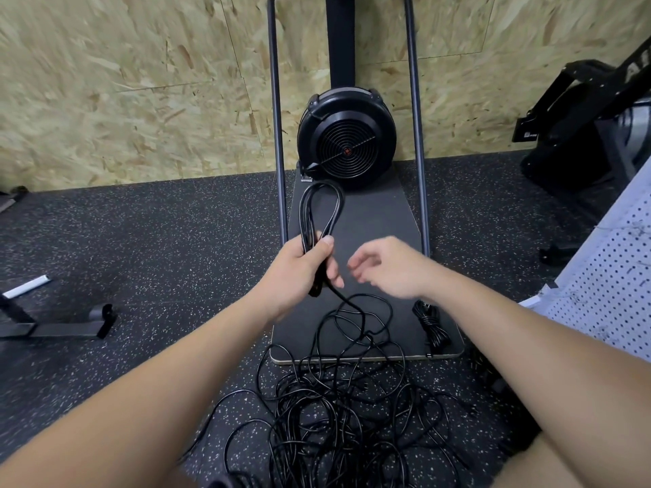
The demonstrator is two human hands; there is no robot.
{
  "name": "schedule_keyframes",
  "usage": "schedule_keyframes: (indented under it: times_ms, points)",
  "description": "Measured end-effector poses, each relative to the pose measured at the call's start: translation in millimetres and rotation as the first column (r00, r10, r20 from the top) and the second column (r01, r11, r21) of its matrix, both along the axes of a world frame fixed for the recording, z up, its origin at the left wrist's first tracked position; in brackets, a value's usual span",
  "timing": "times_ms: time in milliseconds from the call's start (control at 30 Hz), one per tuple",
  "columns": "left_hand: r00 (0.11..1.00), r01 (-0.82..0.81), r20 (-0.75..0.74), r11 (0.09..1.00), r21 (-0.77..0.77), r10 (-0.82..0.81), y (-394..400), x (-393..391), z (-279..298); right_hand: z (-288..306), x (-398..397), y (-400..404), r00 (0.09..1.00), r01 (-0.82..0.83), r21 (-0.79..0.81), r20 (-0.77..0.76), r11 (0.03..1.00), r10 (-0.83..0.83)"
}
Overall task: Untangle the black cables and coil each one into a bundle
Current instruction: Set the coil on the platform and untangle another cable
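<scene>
Tangled black cables (338, 410) sprawl across the speckled floor (148, 241) right below us, spilling onto the black platform (373, 241). Left hand (299, 265) grips a half-made coil (318, 220), loops standing upward. Right hand (391, 265) hovers beside it, fingers loosely curled, holding nothing. One finished bundle (431, 325) rests on the platform's right edge.

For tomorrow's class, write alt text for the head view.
A person's left hand grips a looped black cable while the right hand hovers open beside it. A tangled cable pile lies on the speckled floor below.
</scene>
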State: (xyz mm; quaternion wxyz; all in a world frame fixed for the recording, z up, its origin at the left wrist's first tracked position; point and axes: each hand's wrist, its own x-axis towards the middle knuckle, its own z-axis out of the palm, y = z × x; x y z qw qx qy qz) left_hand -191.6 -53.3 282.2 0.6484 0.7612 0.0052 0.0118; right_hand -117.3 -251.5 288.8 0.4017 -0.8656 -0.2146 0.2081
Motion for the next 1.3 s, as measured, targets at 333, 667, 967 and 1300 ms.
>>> schedule_keyframes:
  times_ms: [333, 667, 967, 1300]
  points:
    - [0.981, -0.187, 0.036, 0.975, -0.117, 0.193, 11.2, 11.0, 3.2, -16.6, -8.0, -4.2, 0.953, -0.283, -0.194, -0.164, 0.939, 0.254]
    - [0.970, -0.030, -0.241, 0.998, 0.062, 0.044, -3.5, -3.5, 3.9, 25.1, -22.1, 12.4, 1.000, 0.024, 0.340, -0.025, 0.940, -0.016]
    - [0.978, 0.108, -0.165, 0.988, -0.107, -0.125, -4.7, -7.4, -4.2, 33.4, -6.5, 1.4, 0.892, 0.249, 0.528, -0.452, 0.812, 0.020]
    - [0.995, -0.028, -0.103, 0.938, -0.344, -0.008, 5.4, -0.7, 8.9, 0.5, -4.8, -7.6, 0.998, 0.035, 0.124, -0.060, 0.992, -0.028]
